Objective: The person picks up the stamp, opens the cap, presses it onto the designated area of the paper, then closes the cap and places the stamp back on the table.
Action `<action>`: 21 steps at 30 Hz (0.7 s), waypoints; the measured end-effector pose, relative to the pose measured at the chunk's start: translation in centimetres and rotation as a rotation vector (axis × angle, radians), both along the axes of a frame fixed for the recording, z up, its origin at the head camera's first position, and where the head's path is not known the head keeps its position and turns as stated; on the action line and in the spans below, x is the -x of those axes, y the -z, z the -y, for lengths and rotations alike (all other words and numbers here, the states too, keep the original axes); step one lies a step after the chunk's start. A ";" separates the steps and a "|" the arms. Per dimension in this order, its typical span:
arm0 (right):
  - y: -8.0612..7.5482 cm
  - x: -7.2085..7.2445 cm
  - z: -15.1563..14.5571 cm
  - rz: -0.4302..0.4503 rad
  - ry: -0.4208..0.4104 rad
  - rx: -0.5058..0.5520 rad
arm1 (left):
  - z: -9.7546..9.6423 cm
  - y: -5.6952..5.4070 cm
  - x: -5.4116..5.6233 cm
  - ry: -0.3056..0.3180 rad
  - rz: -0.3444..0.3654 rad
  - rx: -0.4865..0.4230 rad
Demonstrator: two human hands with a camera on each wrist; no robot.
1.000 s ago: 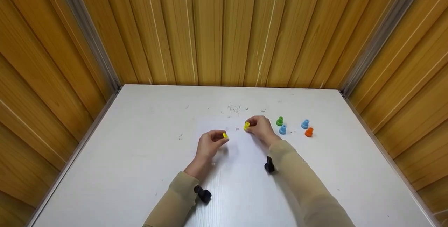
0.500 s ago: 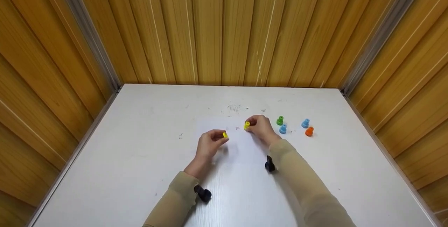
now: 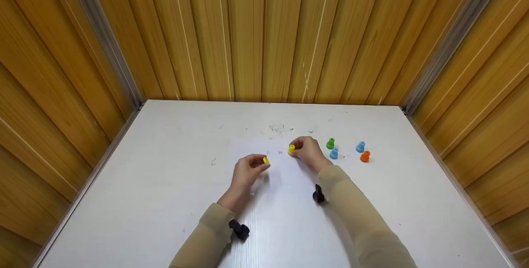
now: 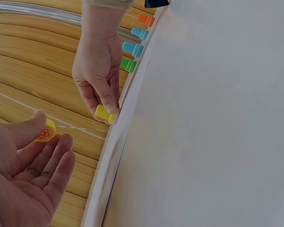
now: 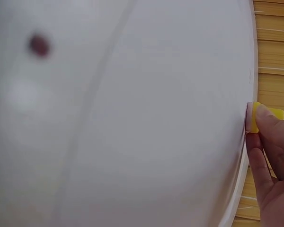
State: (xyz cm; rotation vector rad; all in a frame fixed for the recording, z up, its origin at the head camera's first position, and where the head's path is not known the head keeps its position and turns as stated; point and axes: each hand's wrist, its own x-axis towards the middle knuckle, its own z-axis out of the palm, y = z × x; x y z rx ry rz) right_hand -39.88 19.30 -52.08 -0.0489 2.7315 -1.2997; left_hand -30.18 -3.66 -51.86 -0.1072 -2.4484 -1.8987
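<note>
We see the left hand (image 3: 245, 171) pinching a yellow disc (image 4: 47, 132) marked with a red flower above the white sheet (image 3: 285, 181), while the right hand (image 3: 309, 152) grips a yellow stamp (image 3: 291, 149), upright on that sheet. A narrow gap parts the hands; leftward, the table (image 3: 144, 185) runs broad to its edge. Rightward, a green stamp (image 3: 330, 143), two blue stamps (image 3: 334, 153) and an orange stamp (image 3: 365, 157) stand nearby, well inside the right edge.

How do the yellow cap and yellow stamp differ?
The cap is a short disc; the stamp has a narrow handle. The cap shows a red flower; the stamp shows none. The left hand holds the cap midair; the right hand holds the stamp upright. Both are yellow.
</note>
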 end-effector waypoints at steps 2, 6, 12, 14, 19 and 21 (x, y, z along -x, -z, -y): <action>0.1 0.0 0.0 0.015 0.005 0.005 | 0.1 0.1 -0.1 0.002 -0.001 -0.002; 0.1 0.1 -0.1 0.036 0.007 0.013 | 0.1 0.0 -0.1 -0.002 0.021 -0.016; -0.1 0.2 -0.4 0.037 -0.007 0.017 | 0.0 -0.2 0.0 -0.001 0.023 -0.017; -0.2 0.2 -0.5 0.043 -0.014 0.024 | 0.0 -0.2 0.0 0.001 0.026 -0.019; -1.4 0.1 -1.2 0.015 0.005 0.097 | 0.0 -0.2 -0.1 0.000 0.024 -0.011; -2.2 0.0 -1.5 -0.038 0.032 0.149 | 0.0 -0.2 -0.1 0.000 0.019 -0.009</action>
